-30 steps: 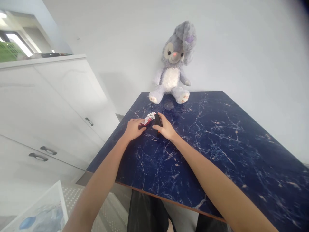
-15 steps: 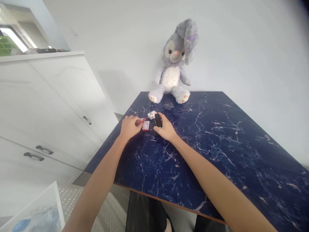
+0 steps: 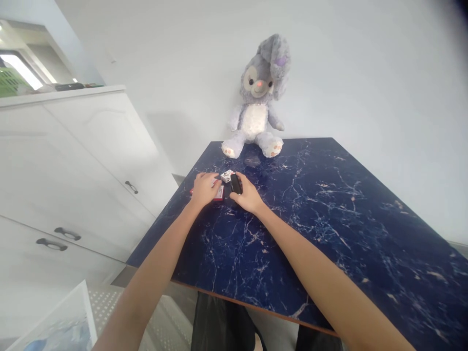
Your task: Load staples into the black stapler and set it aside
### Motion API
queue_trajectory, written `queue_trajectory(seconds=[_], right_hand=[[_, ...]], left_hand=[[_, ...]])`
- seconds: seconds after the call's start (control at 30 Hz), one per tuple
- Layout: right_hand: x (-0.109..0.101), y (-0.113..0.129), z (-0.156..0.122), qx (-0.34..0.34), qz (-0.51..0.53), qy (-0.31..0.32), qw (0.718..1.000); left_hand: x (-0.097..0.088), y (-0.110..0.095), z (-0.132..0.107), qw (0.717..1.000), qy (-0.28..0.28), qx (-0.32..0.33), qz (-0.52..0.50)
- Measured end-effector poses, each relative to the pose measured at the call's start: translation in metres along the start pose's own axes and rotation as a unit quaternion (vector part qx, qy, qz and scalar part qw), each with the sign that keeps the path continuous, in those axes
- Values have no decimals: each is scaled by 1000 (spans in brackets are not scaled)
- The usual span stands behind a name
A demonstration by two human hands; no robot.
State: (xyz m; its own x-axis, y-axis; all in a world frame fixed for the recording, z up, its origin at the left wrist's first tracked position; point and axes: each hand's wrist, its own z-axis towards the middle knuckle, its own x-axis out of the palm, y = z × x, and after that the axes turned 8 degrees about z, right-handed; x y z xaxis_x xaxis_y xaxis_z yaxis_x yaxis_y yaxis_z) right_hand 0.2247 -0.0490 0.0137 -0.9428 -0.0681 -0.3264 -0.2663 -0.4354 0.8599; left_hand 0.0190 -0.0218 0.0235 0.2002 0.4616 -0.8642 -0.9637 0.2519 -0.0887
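Right hand on small black case, left hand over red-and-white box, center of frame

Left hand (image 3: 205, 189), center-left of frame: palm down on the red-and-white box (image 3: 220, 193), covering part of it. Fingers bent, lying close together; can't tell if they pinch anything. A red bit (image 3: 191, 191) pokes out at the hand's left edge; too small to identify.

Right hand (image 3: 250, 196), just right of center: thumb and fingers curved round the small black case (image 3: 236, 184), thumb at the lower end, index at the upper end. Case just right of the red-and-white box, middle of frame. Small white box with dark print (image 3: 226, 176) right above, beside the case; can't tell if touching.

All on a dark blue marble-pattern table (image 3: 329, 219), filling center to lower right. Gray plush rabbit (image 3: 255, 107) with white belly sits at the table's far edge, upper center, against a pale wall (image 3: 365, 73). White cabinet (image 3: 84, 141) with dark handles, left side; green basket (image 3: 10, 83) on top, upper left, cut by frame. Dark trousers (image 3: 219, 321), bottom center. White-rimmed item with blue contents, lower left corner, unclear.
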Motion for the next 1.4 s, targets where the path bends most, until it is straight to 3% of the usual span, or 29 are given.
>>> queue_trajectory(seconds=[0.13,0.23,0.27,0.33,0.43,0.5,0.53,0.73,0.93,1.03,1.13,1.27,1.33,1.4], right_hand=[[-1,-4,1,-12,-5,-2,1000],[-2,-4,2,0,-9,-2,1000],[-2,-4,2,4,-10,0,1000],[-2,-3,2,5,-13,2,1000],[-1,-2,1,3,-25,4,1000],[0,0,0,0,-42,1,999],[1,1,-1,-4,-55,-2,998],[10,12,-8,22,-127,-57,990],[19,15,-6,74,-78,-58,992],[18,11,-4,58,-22,-41,997],[16,5,-1,71,42,-38,996],[16,6,0,55,15,-75,996],[16,8,0,34,8,-91,995],[16,8,-1,19,11,-96,995]], left_hand=[[3,-22,31,999,35,2,0],[-16,-27,35,999,-24,-32,2],[-27,-25,29,998,-53,-43,7],[-50,-19,6,997,-59,-50,19],[-79,-7,-41,997,55,-60,0],[-88,-2,-67,987,144,-31,-61],[-90,-1,-76,984,158,-22,-83],[-84,-18,-84,982,154,-5,-108],[-86,-43,-96,968,184,46,-164],[-83,-48,-99,978,149,42,-137],[-77,-35,-91,991,77,31,-101],[-59,10,-61,995,-21,-60,-80],[-46,28,-41,994,0,-86,-63],[-30,33,-23,992,67,-75,-71]])
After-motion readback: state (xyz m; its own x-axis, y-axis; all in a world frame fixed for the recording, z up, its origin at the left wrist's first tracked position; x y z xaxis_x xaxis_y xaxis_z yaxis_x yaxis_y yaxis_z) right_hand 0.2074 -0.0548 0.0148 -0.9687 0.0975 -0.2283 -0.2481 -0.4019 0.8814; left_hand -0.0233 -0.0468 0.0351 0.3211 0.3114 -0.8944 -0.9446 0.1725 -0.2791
